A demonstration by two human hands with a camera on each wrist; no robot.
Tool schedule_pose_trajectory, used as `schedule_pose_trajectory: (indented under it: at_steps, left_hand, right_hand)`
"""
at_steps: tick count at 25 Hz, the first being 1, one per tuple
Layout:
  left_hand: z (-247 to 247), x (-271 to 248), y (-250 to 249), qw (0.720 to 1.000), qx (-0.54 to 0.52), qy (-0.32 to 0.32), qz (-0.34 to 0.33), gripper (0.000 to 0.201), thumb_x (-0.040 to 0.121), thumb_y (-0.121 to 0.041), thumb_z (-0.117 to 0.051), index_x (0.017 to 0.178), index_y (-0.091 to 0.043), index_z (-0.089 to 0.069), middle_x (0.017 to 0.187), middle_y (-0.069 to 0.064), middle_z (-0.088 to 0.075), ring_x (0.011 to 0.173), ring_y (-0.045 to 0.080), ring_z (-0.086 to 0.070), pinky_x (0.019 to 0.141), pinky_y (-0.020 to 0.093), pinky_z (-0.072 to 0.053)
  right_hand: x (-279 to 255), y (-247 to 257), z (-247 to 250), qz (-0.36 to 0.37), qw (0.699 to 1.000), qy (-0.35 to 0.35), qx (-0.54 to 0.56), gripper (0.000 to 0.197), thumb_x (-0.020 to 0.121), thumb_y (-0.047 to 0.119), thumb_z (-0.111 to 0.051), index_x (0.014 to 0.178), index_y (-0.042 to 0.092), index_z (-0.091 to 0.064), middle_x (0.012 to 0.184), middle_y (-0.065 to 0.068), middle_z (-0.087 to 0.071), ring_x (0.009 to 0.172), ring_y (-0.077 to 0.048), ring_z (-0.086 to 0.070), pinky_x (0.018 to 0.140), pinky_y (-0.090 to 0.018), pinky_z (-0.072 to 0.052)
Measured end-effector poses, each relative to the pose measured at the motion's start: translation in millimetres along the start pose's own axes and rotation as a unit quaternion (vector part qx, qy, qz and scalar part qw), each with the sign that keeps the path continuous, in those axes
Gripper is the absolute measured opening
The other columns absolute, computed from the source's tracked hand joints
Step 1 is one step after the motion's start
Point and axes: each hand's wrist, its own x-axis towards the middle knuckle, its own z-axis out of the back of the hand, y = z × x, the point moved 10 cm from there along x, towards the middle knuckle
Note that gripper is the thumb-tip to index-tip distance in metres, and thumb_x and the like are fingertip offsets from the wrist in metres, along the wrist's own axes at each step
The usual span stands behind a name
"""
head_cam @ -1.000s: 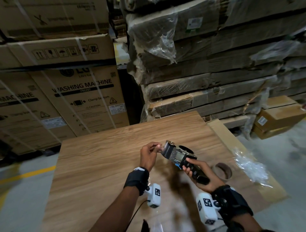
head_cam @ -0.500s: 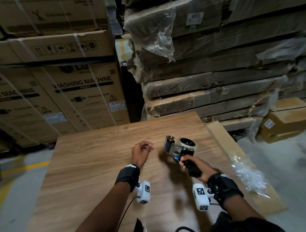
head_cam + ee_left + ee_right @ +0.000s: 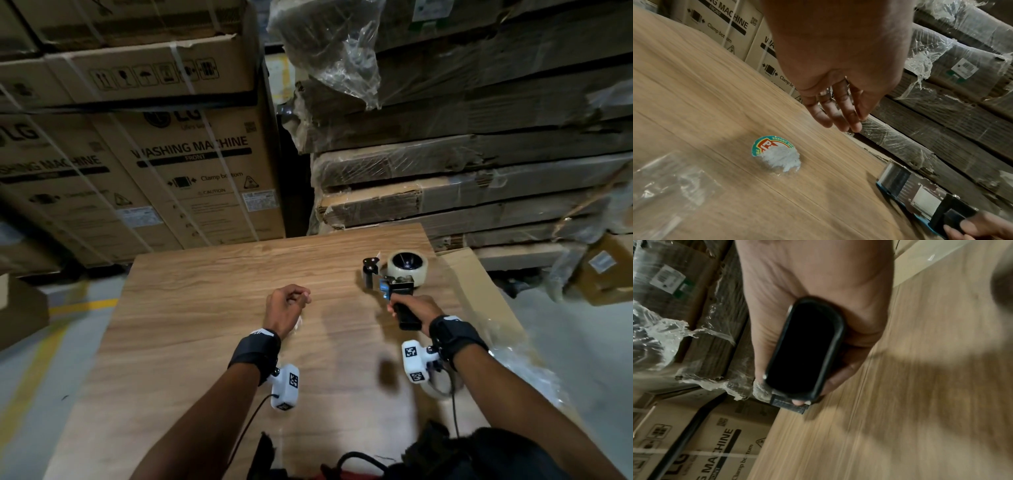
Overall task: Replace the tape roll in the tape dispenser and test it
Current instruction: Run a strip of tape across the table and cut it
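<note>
Lowered and pushed forward since a second ago, the dispenser (image 3: 390, 286) now sits near the tabletop's (image 3: 212, 308) far right, tape roll (image 3: 407, 265) mounted. Right hand (image 3: 416, 308) has its grip clamped on the handle; left hand (image 3: 286, 306) hovers apart, fingers loosely curled, empty.

The left hand (image 3: 838, 68) hangs loose-fingered above the wooden table (image 3: 694, 97), near a torn round sticker (image 3: 777, 155).
</note>
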Motion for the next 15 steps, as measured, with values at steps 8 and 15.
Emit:
schedule_pose_trajectory:
  at_steps: [8, 15]
  left_hand:
    - [4, -3, 10, 1.000, 0.030, 0.003, 0.008, 0.012, 0.091, -0.009, -0.069, 0.089, -0.019, -0.077, 0.077, -0.001, -0.078, 0.078, 0.014, -0.074, 0.081, 0.033, -0.058]
    - [14, -16, 14, 0.999, 0.036, 0.004, 0.008, 0.026, 0.090, -0.007, -0.067, 0.080, -0.030, -0.072, 0.075, -0.002, -0.077, 0.079, 0.018, -0.074, 0.082, 0.032, -0.058]
  right_hand:
    - [26, -18, 16, -0.039, 0.992, -0.031, -0.119, 0.031, 0.053, 0.016, -0.083, 0.076, -0.003, -0.075, 0.065, -0.017, -0.072, 0.051, -0.027, -0.063, 0.059, -0.040, -0.056]
    - [29, -18, 16, -0.010, 0.988, -0.042, -0.150, 0.047, 0.040, 0.028, -0.095, 0.074, 0.002, -0.075, 0.068, -0.015, -0.074, 0.059, -0.030, -0.069, 0.069, -0.054, -0.062]
